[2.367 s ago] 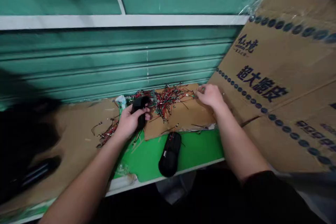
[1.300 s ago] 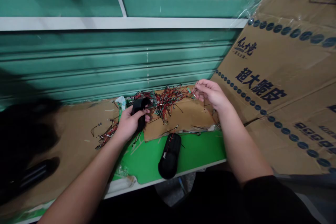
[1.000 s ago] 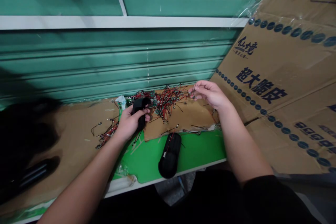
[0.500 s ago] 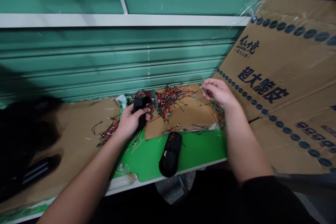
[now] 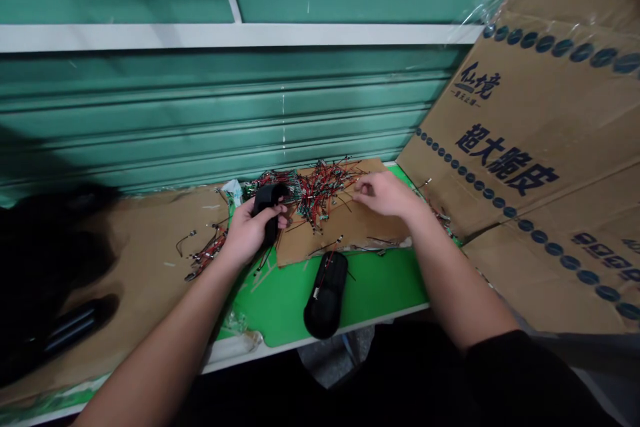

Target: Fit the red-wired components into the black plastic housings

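My left hand (image 5: 246, 230) is closed round a black plastic shell (image 5: 267, 199) with a curved upper end, held above the left edge of the cardboard sheet. My right hand (image 5: 383, 193) hovers over the sheet's right part, just right of a tangled pile of small wired parts (image 5: 323, 190) with red and black leads. Its fingers are curled together; whether anything small is between them is hidden. In front, a second black shell (image 5: 325, 297), long with a rounded near end, lies on the green mat, a red wire with a white connector across it.
Under the pile lies a brown cardboard sheet (image 5: 345, 230) on a green mat (image 5: 385, 287). More wired parts (image 5: 207, 255) are at left. Dark objects (image 5: 55, 267) occupy the far left. A large carton (image 5: 525, 167) stands at right, with a green slatted shutter (image 5: 200, 100) behind.
My right hand has moved left, from the carton side towards the wire pile, uncovering parts by the carton. My left hand stays in place with the black shell.
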Action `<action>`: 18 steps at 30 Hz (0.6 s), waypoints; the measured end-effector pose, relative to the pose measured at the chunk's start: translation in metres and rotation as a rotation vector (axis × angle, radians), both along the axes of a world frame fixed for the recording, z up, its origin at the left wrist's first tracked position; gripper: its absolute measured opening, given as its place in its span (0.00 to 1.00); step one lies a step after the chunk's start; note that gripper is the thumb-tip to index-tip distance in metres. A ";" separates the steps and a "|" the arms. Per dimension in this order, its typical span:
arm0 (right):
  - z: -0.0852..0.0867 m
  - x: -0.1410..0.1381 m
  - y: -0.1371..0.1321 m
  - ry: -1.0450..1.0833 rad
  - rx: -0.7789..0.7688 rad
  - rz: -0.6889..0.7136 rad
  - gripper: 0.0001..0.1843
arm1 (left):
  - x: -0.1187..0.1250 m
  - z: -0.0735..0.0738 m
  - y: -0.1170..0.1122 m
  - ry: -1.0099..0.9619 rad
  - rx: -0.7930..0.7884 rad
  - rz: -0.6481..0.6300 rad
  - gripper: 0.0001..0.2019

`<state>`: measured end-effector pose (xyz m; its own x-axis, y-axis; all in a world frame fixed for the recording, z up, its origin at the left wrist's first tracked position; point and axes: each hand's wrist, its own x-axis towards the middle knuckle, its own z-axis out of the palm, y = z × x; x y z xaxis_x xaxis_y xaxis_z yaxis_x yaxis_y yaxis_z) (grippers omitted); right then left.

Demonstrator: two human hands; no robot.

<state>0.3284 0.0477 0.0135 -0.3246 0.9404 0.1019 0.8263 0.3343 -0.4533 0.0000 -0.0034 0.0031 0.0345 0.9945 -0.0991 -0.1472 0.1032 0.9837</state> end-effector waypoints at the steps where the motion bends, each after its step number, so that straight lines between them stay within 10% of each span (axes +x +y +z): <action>1: -0.005 -0.006 0.003 -0.032 0.004 0.035 0.06 | 0.000 0.000 0.000 -0.002 0.002 0.000 0.18; 9: 0.012 0.048 0.000 0.140 -0.222 0.120 0.10 | 0.000 -0.001 0.000 -0.013 0.004 -0.004 0.18; 18: 0.030 0.108 -0.013 -0.297 -0.225 -0.380 0.14 | -0.001 -0.002 0.000 -0.005 -0.001 -0.010 0.18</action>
<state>0.4367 0.0350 0.0438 0.0590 0.9853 -0.1601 0.9739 -0.0920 -0.2075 -0.0011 -0.0033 0.0006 0.0445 0.9940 -0.1002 -0.1510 0.1059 0.9828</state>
